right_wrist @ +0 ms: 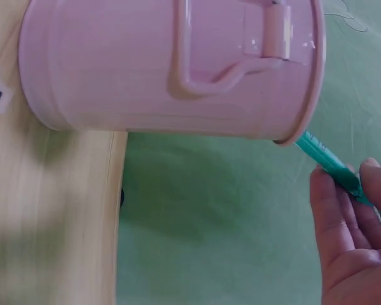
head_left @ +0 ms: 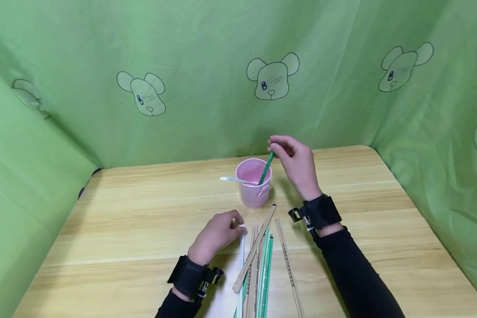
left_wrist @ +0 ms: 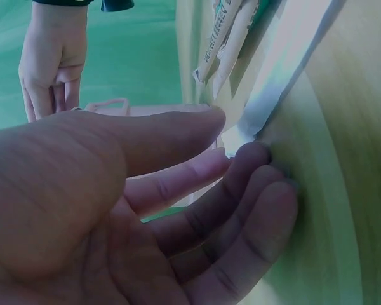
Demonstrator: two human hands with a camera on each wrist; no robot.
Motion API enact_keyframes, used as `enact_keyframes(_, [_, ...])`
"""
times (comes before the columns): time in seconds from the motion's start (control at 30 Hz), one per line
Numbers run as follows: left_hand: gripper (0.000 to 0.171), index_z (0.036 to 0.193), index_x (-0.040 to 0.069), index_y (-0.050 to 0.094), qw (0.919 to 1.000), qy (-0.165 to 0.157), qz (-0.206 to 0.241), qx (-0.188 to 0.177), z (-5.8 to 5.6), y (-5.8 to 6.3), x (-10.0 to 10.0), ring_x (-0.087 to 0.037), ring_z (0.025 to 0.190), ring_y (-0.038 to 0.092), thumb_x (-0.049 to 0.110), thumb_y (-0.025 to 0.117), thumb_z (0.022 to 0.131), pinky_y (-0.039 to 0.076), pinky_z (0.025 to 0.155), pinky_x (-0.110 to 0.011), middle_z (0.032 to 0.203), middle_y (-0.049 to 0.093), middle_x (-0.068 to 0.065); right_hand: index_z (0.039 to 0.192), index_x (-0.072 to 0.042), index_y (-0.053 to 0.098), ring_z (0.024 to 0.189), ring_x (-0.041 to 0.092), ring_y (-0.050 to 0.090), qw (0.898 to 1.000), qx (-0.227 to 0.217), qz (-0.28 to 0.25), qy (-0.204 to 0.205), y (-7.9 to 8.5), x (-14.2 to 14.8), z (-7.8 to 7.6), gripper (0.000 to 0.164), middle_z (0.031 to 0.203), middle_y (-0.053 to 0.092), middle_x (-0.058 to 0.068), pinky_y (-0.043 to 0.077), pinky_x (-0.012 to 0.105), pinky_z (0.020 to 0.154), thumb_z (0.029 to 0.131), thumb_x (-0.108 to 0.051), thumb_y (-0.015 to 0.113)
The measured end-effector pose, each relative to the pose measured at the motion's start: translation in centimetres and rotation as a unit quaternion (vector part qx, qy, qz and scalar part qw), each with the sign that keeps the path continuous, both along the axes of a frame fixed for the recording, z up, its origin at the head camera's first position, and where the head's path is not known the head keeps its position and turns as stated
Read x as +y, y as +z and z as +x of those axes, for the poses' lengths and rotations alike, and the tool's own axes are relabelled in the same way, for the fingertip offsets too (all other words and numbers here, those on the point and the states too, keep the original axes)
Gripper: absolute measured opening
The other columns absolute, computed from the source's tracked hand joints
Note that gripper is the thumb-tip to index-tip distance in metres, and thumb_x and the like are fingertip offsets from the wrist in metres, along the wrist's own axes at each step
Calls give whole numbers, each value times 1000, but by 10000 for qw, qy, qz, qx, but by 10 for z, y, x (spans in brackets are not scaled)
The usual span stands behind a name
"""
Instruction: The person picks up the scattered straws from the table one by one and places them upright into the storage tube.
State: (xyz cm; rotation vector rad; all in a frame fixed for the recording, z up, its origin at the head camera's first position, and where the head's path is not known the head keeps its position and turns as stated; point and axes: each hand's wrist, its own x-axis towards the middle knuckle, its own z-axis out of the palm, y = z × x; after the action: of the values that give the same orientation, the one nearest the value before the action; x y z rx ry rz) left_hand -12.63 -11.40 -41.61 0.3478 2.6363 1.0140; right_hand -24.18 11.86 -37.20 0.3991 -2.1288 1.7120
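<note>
black sleeves (head_left: 353,269) reach in from the near edge, below two grips at work over a wood-grain desk (head_left: 143,207). the right grip (head_left: 296,163) pinches a slim green stick (head_left: 265,170) between thumb and fingers, its lower end inside the mouth of a pink bucket (head_left: 254,196) standing upright just left of that grip. a white stick (head_left: 234,179) juts out over the bucket's rim, its pale tip on the side away from the right grip. closer to the wearer, the left grip (head_left: 218,232) has bent fingers and thumb at the far end of a long white strip (head_left: 240,269); whether they pinch it cannot be told. just right of the left grip lies a loose bundle of brown and green wrapped sticks (head_left: 267,274), with one brown stick (head_left: 258,243) slanting across the top. farther right of that grip, and nearer the wearer than the right grip, a lone brown stick (head_left: 288,265) lies apart from the bundle. black bands (head_left: 322,214) circle the wrists behind both grips. beyond them hangs a green curtain (head_left: 206,110) printed with eared cartoon heads (head_left: 273,81).
</note>
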Motion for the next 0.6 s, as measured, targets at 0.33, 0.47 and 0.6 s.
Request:
enact_keyframes(0.33, [35,113,1,66,9998,107,152,-83,3,-2,4,-18,69,53,6,88,87,46,63,-32,77,59,-3,156,-5,47,112,34,70,9983,-503,-259,141,-3,27,32,50,137,64,19,60,37,92,111,-20,61])
enact_keyframes(0.47, [29,111,1,66,9997,235,101,56,5,0,5,-18,68,54,1,85,88,47,63,-32,77,60,-2,154,-5,49,111,30,69,9984,-563,-69,57,-2,37,45,45,134,65,19,60,32,91,113,-23,55])
enact_keyframes(0.6, [24,110,-1,67,9983,520,-106,249,5,1,4,-18,64,52,-2,80,90,46,59,-31,75,58,-2,152,-5,51,109,27,70,9979,-615,169,73,-3,44,58,43,132,67,16,61,33,90,114,-26,52])
